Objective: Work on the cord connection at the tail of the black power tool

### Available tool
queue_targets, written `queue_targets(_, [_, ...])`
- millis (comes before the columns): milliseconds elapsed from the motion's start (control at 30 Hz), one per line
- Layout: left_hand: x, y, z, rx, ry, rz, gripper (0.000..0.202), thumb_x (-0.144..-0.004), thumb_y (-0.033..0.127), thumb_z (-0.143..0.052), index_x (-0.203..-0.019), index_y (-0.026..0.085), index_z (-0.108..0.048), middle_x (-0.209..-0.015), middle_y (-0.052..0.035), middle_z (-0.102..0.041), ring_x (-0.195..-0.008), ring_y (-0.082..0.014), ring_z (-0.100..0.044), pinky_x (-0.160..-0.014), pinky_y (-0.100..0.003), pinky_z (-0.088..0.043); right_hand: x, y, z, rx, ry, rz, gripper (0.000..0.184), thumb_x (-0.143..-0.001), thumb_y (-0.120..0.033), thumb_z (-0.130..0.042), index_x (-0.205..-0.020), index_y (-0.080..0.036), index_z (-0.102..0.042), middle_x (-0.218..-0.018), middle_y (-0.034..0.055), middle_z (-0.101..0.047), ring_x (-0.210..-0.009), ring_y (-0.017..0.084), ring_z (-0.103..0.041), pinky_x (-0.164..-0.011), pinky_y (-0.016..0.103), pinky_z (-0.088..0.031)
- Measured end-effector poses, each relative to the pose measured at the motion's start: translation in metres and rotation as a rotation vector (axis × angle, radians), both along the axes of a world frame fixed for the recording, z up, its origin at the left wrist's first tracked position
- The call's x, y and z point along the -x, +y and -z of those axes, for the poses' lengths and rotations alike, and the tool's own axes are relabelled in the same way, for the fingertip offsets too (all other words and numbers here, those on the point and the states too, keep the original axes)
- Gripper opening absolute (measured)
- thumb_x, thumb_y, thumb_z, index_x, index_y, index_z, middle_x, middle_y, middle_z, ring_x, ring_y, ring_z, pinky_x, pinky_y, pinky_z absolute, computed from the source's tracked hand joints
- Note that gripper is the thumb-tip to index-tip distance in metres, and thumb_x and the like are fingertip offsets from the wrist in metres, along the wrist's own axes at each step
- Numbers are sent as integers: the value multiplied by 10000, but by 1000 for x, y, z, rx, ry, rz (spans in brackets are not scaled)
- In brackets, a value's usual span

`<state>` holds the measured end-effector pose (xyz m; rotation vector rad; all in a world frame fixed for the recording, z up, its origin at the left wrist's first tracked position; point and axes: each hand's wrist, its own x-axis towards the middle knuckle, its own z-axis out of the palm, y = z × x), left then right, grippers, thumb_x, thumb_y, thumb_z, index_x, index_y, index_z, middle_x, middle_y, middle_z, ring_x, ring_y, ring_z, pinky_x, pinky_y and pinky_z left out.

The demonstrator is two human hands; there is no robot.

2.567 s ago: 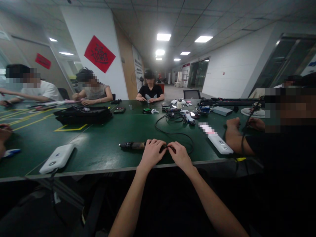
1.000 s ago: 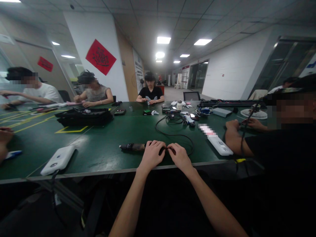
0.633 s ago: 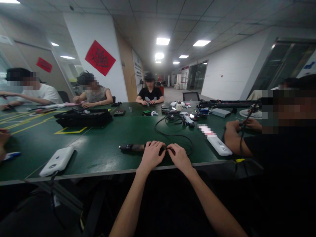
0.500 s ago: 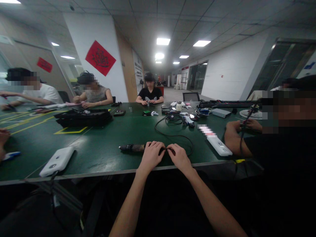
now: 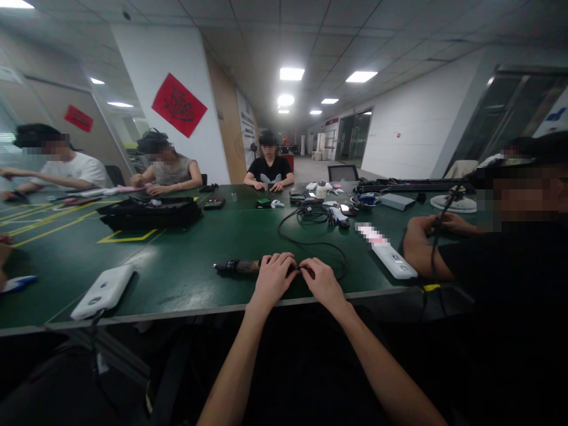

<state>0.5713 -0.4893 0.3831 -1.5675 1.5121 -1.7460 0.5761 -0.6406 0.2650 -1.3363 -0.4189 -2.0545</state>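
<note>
A slim dark tool with a brownish barrel (image 5: 235, 265) lies on the green table (image 5: 186, 266) near its front edge. My left hand (image 5: 271, 278) is curled over the tool's right end. My right hand (image 5: 323, 282) rests just to the right, fingers pinched on the black cable (image 5: 310, 241) where it meets the tool. The cable loops away toward the middle of the table. The joint between tool and cable is hidden under my fingers.
A white flat device (image 5: 103, 291) lies front left and another white device (image 5: 394, 261) front right. A black bag (image 5: 148, 212) and a clutter of cables and gadgets (image 5: 331, 207) sit farther back. A person in black (image 5: 497, 248) sits close on my right; others sit around the table.
Both my hands have stayed on the tool and cable with only slight finger shifts. The view has drifted a little; the person on my right moved their head.
</note>
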Motion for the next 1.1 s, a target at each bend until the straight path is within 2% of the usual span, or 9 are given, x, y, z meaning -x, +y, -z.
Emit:
queue_targets(167, [0, 1, 0, -18, -1, -3, 103, -1012, 274, -639, -1111, 298, -654, -1330, 1, -687, -1202, -241, -597, -1038, -463, -365, 0, 0, 0, 7, -3, 0, 172, -1011, -170, -559, -1067, -255, -698, -1019, 40, -680, -919, 197, -658, -861, 311, -514])
queue_targets(333, [0, 0, 0, -2, 3, -6, 89, -1002, 292, -663, -1087, 274, -643, -1274, -22, -705, -1144, -249, -620, -1022, -463, -373, 0, 0, 0, 6, -8, -3, 169, -1008, -173, -565, -1059, -255, -704, -1021, 43, -686, -917, 198, -663, -855, 310, -518])
queue_targets(500, [0, 1, -1, -15, 7, 2, 95, -1004, 286, -650, -1098, 295, -644, -1307, 1, -691, -1185, -230, -608, -1036, -447, -370, -1, 0, 0, 4, -7, -4, 176, -1006, -161, -563, -1067, -259, -696, -1031, 38, -689, -930, 194, -670, -860, 303, -523])
queue_targets(700, [1, 0, 0, 4, 10, 2, 87, -1006, 298, -649, -1089, 274, -634, -1204, -26, -723, -1116, -246, -626, -1005, -448, -385, -2, 0, -1, -1, -5, 1, 170, -1004, -163, -569, -1068, -259, -693, -1032, 39, -688, -931, 196, -670, -864, 308, -525])
queue_targets(867, [1, 1, 0, -16, 12, 1, 124, -996, 256, -640, -1113, 295, -658, -1279, -7, -703, -1174, -232, -610, -1039, -446, -375, -1, 0, 0, -1, -3, 0, 173, -1005, -166, -568, -1076, -258, -697, -1038, 41, -689, -930, 193, -670, -865, 304, -523])
queue_targets(1100, [1, 1, 0, 1, 22, 0, 116, -999, 289, -648, -1114, 283, -659, -1250, -27, -712, -1147, -242, -620, -1029, -451, -385, 1, 0, 0, 4, 1, -3, 167, -1000, -167, -571, -1055, -258, -700, -1025, 39, -690, -908, 194, -666, -838, 302, -522])
